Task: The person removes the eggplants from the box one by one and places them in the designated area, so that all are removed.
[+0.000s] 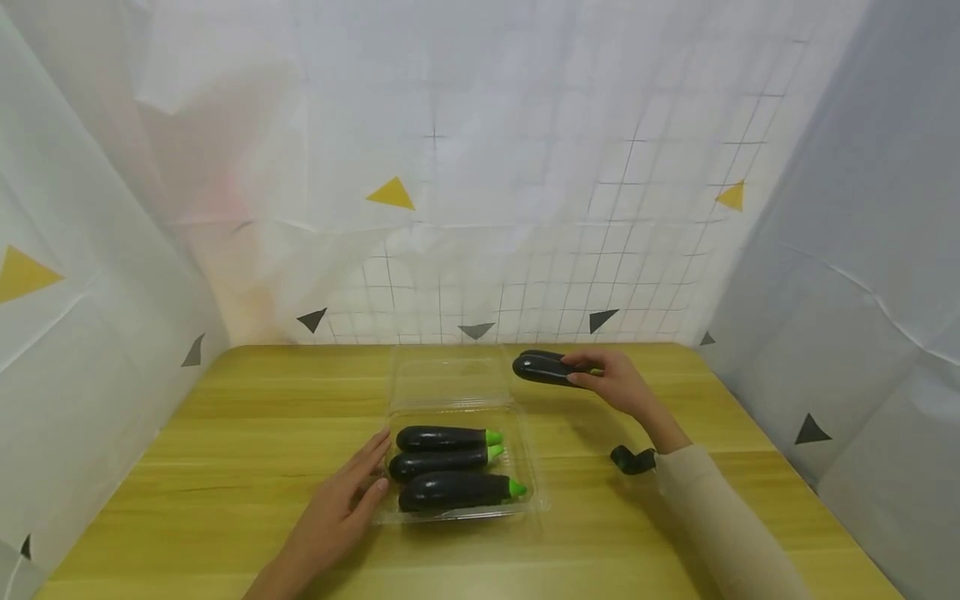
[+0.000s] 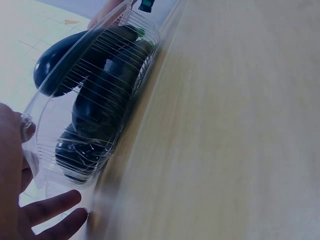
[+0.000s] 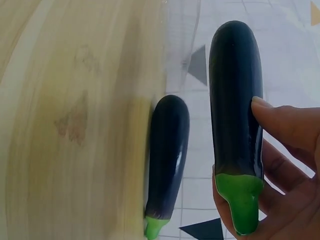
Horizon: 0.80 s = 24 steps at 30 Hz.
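My right hand [image 1: 611,379] holds an eggplant [image 3: 236,105] above the table's back right, thumb on one side and fingers on the other, near its green stem end. A second eggplant [image 3: 169,157] lies on the table behind it. Three more eggplants, the front one [image 1: 453,492] largest in the head view, lie side by side in a clear plastic clamshell box [image 1: 536,467], stems to the right. With fingers extended, my left hand [image 1: 337,508] touches the box's left side; in the left wrist view some fingertips [image 2: 70,200] are spread beside it.
The box's clear lid [image 1: 450,382] lies folded back toward the rear edge of the wood-grain table [image 1: 225,467]. A small dark bent object [image 1: 633,460] is beside the right sleeve. White sheets [image 1: 480,167] with coloured triangles enclose the back and sides.
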Tool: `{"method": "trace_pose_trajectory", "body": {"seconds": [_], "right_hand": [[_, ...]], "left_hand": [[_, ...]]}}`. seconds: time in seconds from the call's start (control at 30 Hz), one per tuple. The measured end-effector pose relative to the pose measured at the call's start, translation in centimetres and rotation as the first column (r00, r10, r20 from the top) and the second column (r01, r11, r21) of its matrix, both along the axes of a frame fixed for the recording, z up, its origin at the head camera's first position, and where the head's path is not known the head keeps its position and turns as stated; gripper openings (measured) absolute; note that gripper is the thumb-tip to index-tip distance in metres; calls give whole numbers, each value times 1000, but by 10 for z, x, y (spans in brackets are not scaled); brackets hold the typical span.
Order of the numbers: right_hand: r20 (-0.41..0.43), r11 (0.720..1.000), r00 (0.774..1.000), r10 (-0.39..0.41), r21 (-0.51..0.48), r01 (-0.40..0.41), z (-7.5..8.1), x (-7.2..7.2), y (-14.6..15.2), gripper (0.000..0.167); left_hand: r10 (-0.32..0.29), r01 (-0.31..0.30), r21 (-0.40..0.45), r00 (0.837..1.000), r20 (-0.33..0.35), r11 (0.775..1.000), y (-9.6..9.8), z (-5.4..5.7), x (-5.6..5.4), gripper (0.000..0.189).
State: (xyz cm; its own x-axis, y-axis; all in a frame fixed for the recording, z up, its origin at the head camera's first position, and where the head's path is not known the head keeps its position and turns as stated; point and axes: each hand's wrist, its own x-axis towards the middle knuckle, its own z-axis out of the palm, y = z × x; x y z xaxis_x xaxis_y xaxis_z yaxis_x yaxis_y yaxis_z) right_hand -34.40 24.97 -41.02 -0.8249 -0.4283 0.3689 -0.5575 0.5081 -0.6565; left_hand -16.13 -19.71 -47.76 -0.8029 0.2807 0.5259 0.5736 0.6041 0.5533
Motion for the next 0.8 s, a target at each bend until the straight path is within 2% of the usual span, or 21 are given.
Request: {"method": "trace_pose_trajectory", "body": {"seconds": [0.17, 0.57, 0.8], "right_hand": [[-7, 1000, 1000, -9, 25, 10, -7, -11, 4, 27], [-10, 999, 1000, -18, 46, 19, -19, -24, 6, 26], [-10, 996, 999, -39, 84, 40, -28, -32, 9, 26]], "left_hand": [[-5, 5, 5, 1000, 2, 1000, 0, 1, -1, 49], [-19, 20, 15, 1000, -22, 1000, 0, 0, -2, 50], [-20, 20, 19, 1000, -8, 1000, -1, -1, -3, 49]]}}
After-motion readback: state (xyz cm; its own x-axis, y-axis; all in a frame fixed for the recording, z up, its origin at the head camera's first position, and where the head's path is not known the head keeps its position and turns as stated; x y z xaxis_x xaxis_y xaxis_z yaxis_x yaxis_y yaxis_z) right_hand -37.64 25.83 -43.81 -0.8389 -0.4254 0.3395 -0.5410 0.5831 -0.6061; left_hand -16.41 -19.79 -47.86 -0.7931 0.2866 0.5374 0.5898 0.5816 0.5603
